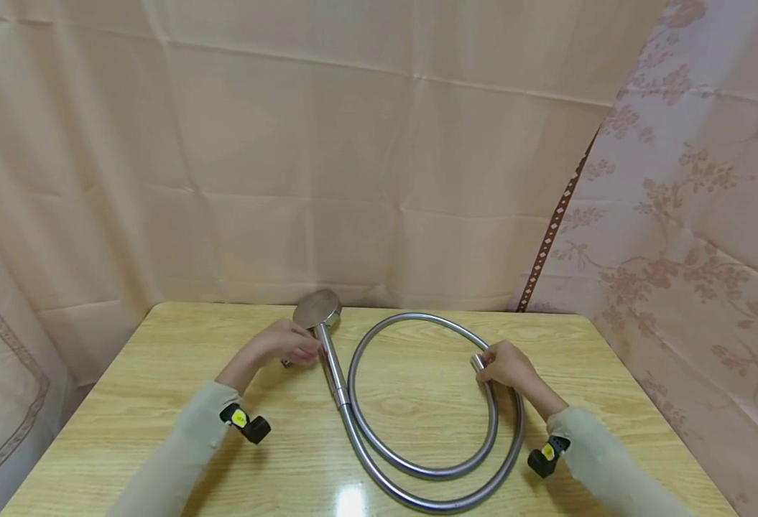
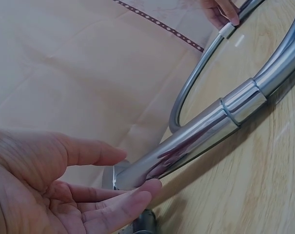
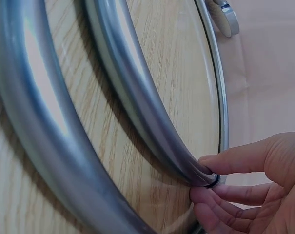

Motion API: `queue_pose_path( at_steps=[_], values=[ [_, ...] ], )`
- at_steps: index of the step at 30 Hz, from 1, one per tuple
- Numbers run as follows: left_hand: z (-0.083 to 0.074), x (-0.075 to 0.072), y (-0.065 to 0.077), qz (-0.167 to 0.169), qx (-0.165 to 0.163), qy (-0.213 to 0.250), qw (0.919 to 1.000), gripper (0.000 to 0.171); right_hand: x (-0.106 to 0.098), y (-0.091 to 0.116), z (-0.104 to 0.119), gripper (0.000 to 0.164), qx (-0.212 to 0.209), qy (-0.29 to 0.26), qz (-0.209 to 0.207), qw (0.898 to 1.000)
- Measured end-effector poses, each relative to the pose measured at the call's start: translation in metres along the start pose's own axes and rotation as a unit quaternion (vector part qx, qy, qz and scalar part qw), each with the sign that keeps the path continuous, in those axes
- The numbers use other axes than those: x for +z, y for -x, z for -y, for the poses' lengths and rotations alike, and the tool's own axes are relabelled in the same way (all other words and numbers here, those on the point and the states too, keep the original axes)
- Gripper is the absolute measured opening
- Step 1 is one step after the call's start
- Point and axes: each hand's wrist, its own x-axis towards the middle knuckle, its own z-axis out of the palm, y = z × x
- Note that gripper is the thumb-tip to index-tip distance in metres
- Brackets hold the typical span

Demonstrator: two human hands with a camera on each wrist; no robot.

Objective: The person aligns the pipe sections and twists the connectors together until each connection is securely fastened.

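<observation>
A chrome shower head (image 1: 317,309) lies near the table's back edge, and its shiny handle (image 2: 186,141) runs into a coiled silver hose (image 1: 440,507). Beside that handle is my left hand (image 1: 290,342), its thumb and fingers apart and fingertips right at the metal. Partly hidden under the left hand sits a small dark metallic piece (image 2: 145,222). On the right side of the coil, my right hand (image 1: 506,365) pinches the hose near its free end, between thumb (image 3: 235,161) and fingers. The metal end fitting (image 1: 478,362) sticks out past these fingers.
The hose loops spread over the middle and front of the wooden table (image 1: 236,474). A beige curtain (image 1: 366,158) hangs just behind the back edge, with a floral curtain (image 1: 695,258) at the right. Each sleeve bears a black wrist camera (image 1: 249,424).
</observation>
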Motion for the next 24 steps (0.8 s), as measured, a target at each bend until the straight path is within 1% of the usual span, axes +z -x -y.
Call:
queue_pose_path(
  at_steps=[6,9,12,17,20,22,24],
  values=[
    [0.0,-0.005,0.002,-0.002,-0.007,0.016,0.9999,0.036,0.005,-0.003,-0.004,0.033,0.007,-0.047,-0.007,0.999],
    [0.001,-0.008,0.003,-0.003,-0.003,0.011,0.9999,0.036,0.007,-0.005,-0.006,0.035,0.011,-0.081,-0.006,0.997],
    [0.002,-0.011,0.004,-0.01,0.0,0.002,0.9999,0.035,0.008,-0.008,-0.01,0.039,0.013,-0.124,0.002,0.992],
    [0.003,-0.016,0.004,-0.023,-0.01,-0.007,0.9997,0.037,0.008,-0.011,-0.017,0.049,0.024,-0.184,0.025,0.982],
    [0.004,-0.02,0.004,-0.023,-0.013,0.001,0.9996,0.039,0.006,-0.011,-0.02,0.054,0.028,-0.229,0.048,0.972],
    [0.005,-0.022,0.004,-0.022,-0.012,0.006,0.9997,0.04,0.005,-0.012,-0.023,0.056,0.026,-0.269,0.07,0.96],
    [0.005,-0.024,0.004,-0.019,-0.01,0.009,0.9997,0.042,0.003,-0.013,-0.027,0.058,0.018,-0.308,0.096,0.946]
  ],
)
